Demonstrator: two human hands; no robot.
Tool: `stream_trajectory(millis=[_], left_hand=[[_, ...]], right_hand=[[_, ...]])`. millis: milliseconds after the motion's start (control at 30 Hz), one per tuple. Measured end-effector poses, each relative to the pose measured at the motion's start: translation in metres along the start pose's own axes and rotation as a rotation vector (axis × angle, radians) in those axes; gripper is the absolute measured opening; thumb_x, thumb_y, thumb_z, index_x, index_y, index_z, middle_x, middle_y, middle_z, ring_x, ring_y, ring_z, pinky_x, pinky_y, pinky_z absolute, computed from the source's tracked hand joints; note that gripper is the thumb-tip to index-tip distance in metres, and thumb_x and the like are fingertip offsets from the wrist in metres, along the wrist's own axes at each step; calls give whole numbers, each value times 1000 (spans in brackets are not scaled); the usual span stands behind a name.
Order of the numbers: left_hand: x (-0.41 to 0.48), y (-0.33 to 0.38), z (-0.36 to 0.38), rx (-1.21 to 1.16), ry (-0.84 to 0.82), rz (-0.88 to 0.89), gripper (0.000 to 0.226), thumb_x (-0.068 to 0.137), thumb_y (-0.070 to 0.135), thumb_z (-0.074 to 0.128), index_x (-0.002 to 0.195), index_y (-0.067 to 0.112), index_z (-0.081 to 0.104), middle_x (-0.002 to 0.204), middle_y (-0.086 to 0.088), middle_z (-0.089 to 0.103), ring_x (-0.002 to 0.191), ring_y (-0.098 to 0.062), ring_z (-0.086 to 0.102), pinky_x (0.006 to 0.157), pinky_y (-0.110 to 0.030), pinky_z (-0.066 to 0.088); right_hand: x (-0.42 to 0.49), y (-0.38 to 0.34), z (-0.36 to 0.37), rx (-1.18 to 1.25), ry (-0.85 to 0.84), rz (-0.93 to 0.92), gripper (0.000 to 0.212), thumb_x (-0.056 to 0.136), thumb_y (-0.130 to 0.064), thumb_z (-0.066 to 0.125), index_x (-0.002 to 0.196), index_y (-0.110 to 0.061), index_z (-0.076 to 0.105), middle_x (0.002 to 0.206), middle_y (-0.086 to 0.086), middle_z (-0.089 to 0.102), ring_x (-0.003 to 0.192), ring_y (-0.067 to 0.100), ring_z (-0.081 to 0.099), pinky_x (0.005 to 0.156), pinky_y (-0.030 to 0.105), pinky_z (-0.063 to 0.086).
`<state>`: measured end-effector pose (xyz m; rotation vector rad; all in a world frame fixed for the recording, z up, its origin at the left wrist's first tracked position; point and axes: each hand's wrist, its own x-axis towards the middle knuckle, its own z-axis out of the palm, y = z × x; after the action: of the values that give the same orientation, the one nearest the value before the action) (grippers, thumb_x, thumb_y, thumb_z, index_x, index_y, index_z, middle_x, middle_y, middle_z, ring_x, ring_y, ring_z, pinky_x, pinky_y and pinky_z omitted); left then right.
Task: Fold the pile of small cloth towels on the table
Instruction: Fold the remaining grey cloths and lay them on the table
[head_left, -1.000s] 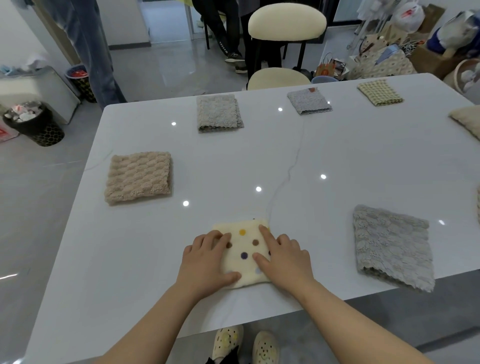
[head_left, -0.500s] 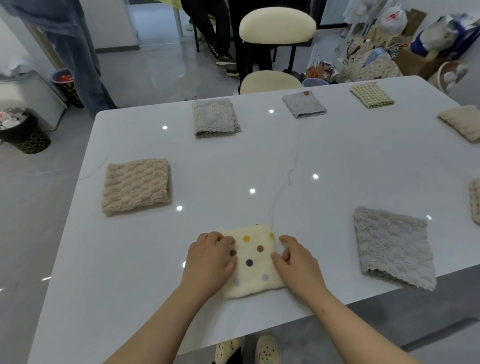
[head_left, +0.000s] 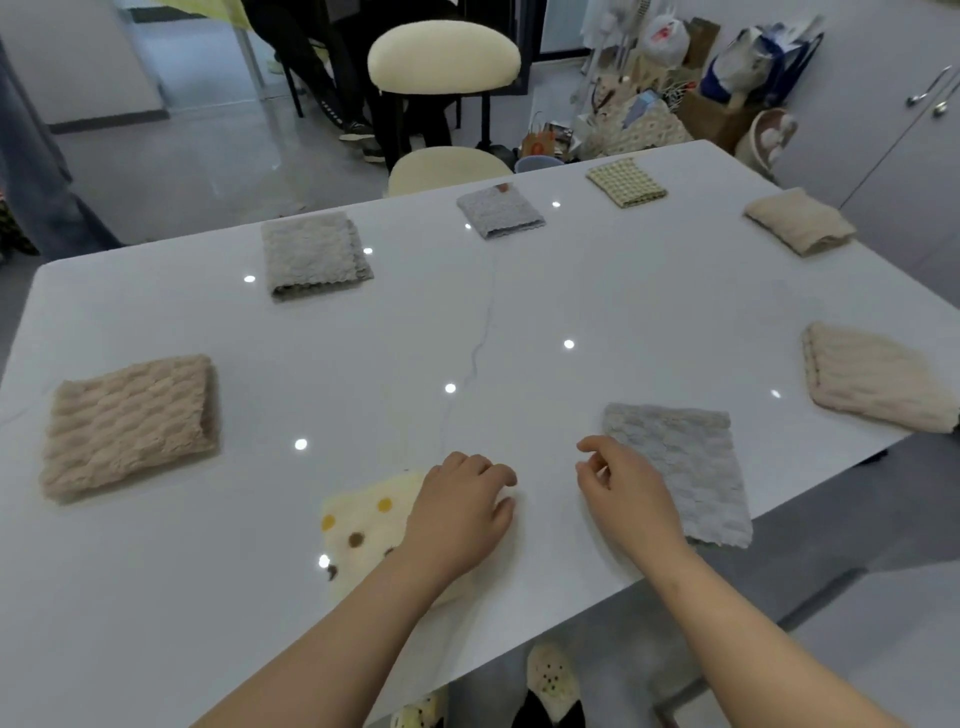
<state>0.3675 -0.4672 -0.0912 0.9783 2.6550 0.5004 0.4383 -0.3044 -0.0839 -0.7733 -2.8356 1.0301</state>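
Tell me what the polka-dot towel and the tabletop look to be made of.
Polka-dot towel: likely soft fleece or terry, cream, matte; its surface looks fuzzy and its edges soft. Tabletop: hard, glossy white, perhaps stone or a stone-look slab; it reflects points of light and shows a thin grey vein.

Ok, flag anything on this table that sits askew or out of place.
The grey towel at front right lies skewed, its near corner poking just past the table edge. The beige towel to its right seems to overhang the edge too.

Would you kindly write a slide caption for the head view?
Left hand over the polka-dot towel, right hand beside a folded grey towel on the white table.
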Motion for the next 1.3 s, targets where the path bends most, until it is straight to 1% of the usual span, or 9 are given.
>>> stream_trajectory(millis=[133, 267, 433, 533, 633, 833, 967, 1100, 1300], left_hand=[[24, 44, 17, -28, -76, -115, 35, 96, 30, 37, 127, 22, 51, 125, 0, 54, 116, -20, 46, 93, -29, 38], [45, 83, 32, -231, -147, -272, 38, 95, 40, 39, 120, 17, 56, 112, -2, 61, 101, -18, 55, 84, -29, 45], [58, 110, 46, -604, -274, -484, 46, 85, 51, 54, 118, 18, 52, 112, 0, 60, 101, -17, 58, 91, -33, 47], [62, 117, 51, -666, -270, -505, 23, 83, 39, 61, 90, 18, 54, 88, 3, 58, 82, -12, 56, 74, -27, 48], [65, 121, 49, -601, -259, -495, 28, 84, 29, 59, 65, 18, 41, 66, 5, 43, 60, -9, 40, 55, -23, 30], [67, 124, 42, -559, -184, -512, 16, 87, 25, 47, 74, 19, 41, 77, 4, 48, 71, -13, 45, 59, -23, 37], [64, 116, 34, -726, -135, -583, 12, 87, 17, 46, 99, 14, 45, 92, -4, 54, 80, -18, 53, 72, -33, 53], [66, 98, 27, -679, -184, -542, 18, 86, 11, 47, 100, 22, 52, 101, -6, 60, 90, -21, 58, 81, -34, 52], [81, 91, 16, -605, -411, -470, 21, 86, 8, 50, 101, 22, 56, 110, -8, 59, 104, -26, 59, 87, -37, 51]], right_hand=[[11, 33, -28, -50, 35, -15, 30, 93, -20, 43, 119, -16, 58, 100, -3, 61, 98, 16, 53, 83, 27, 44], [23, 70, -49, -84, -25, -17, 24, 91, -21, 47, 111, -17, 60, 100, -3, 59, 100, 17, 53, 87, 31, 45], [28, 94, -56, 87, -96, -32, 17, 88, -11, 53, 101, -15, 64, 91, -9, 54, 91, 10, 52, 74, 10, 36], [33, 97, -56, 115, -114, -34, 16, 88, -11, 52, 99, -16, 63, 90, -7, 55, 87, 9, 52, 74, 14, 38], [36, 98, -57, 113, -121, -38, 16, 88, -13, 51, 97, -16, 63, 87, -6, 56, 82, 9, 51, 73, 20, 40], [41, 95, -66, 157, -173, -54, 12, 91, -18, 48, 92, -25, 58, 75, -15, 54, 68, 1, 49, 64, 21, 41], [45, 92, -71, 204, -138, -24, 13, 92, -20, 48, 95, -23, 60, 73, -15, 53, 67, 1, 50, 64, 23, 43], [51, 94, -72, 154, -62, -25, 17, 91, -20, 47, 102, -21, 60, 95, -8, 56, 89, 10, 54, 76, 25, 46], [54, 100, -71, 57, -103, -13, 38, 88, -20, 51, 125, -22, 50, 129, -2, 49, 121, 17, 40, 97, 26, 33]])
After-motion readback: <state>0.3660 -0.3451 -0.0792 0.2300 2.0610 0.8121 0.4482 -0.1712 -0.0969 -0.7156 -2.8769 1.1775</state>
